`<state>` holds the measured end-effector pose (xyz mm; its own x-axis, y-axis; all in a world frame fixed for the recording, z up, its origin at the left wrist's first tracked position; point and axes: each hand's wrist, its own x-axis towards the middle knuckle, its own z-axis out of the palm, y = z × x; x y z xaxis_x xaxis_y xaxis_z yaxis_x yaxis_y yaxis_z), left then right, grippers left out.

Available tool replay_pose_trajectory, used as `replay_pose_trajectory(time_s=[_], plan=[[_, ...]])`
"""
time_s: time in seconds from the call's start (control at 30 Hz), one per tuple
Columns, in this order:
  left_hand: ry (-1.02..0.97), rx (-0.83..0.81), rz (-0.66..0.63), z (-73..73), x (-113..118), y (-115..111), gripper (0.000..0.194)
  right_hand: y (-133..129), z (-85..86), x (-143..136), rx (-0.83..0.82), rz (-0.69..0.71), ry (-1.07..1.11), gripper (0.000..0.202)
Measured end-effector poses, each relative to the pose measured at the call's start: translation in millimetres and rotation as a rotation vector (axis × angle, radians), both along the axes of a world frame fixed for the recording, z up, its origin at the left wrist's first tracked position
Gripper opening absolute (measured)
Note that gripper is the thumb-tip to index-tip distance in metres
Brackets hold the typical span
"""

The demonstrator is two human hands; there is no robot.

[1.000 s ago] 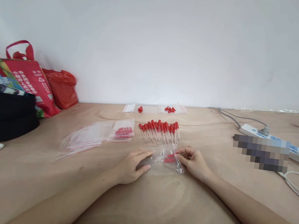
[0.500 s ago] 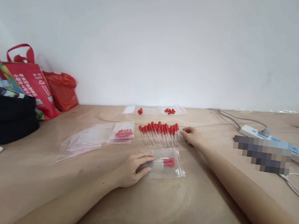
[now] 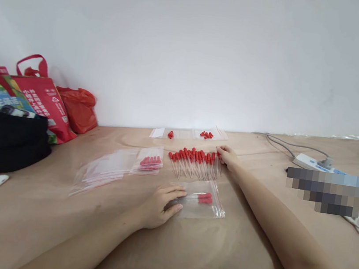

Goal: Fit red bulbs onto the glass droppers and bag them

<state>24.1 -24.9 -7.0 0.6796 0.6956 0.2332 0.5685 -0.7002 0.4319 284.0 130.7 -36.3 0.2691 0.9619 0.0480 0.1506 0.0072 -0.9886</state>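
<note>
My left hand (image 3: 163,205) rests at the left end of a clear zip-lock bag (image 3: 191,207), its thumb and fingers curled over the plastic and holding it. Inside that bag lie two droppers (image 3: 205,197) with red rubber bulbs. Beyond it a row of glass droppers (image 3: 193,155) is spread side by side, bulbs away from me, thin tips toward me. At the row's right end my right hand (image 3: 228,157) is closed in a pinch on the red bulb of one dropper (image 3: 219,155); the fingers partly hide it.
Filled bags (image 3: 150,162) of droppers lie left of the row, beside a fan of flat bags (image 3: 108,167). Loose red bulbs (image 3: 206,134) sit on a bag near the wall. A power strip (image 3: 344,173) is at right; red shopping bags (image 3: 45,104) and a black cloth bag (image 3: 14,142) stand left.
My right hand has moved in to the row's right end and its fingers have closed on a dropper's bulb. The left hand stays on the bag. The view has shifted slightly.
</note>
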Motion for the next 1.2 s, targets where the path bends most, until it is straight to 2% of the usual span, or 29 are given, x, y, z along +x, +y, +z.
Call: replay_pose_trajectory(time_s=[0.2,0.33,0.47,0.57,0.73,0.97,1.07,1.2], plan=[[0.037,0.015,0.002,-1.6,-0.1,0.8,0.031,-23.9,4.9,19.0,0.081,-0.086,0.224,0.021],[0.035,0.008,0.011,0.1,0.8,0.2,0.032,-64.3,0.4,32.8,0.098,-0.108,0.316,0.018],[0.041,0.01,0.017,3.3,2.5,-0.8,0.032,-108.3,-4.9,36.0,0.118,-0.073,0.388,0.018],[0.045,0.018,0.012,3.6,2.5,-0.5,0.032,-125.7,-5.8,30.4,0.144,-0.086,0.416,0.018],[0.053,0.018,0.024,1.9,1.0,-0.3,0.033,-127.3,-3.6,19.7,0.172,-0.166,0.431,0.014],[0.031,0.011,0.02,4.2,1.6,-1.2,0.032,-126.1,1.0,22.6,0.159,-0.217,0.45,0.009],[0.027,0.004,0.018,4.4,1.8,-0.7,0.032,-127.2,-0.1,18.9,0.154,-0.19,0.475,0.008],[0.035,-0.016,0.028,2.9,1.6,-0.5,0.034,-134.5,-1.6,4.3,0.137,-0.071,0.53,0.012]])
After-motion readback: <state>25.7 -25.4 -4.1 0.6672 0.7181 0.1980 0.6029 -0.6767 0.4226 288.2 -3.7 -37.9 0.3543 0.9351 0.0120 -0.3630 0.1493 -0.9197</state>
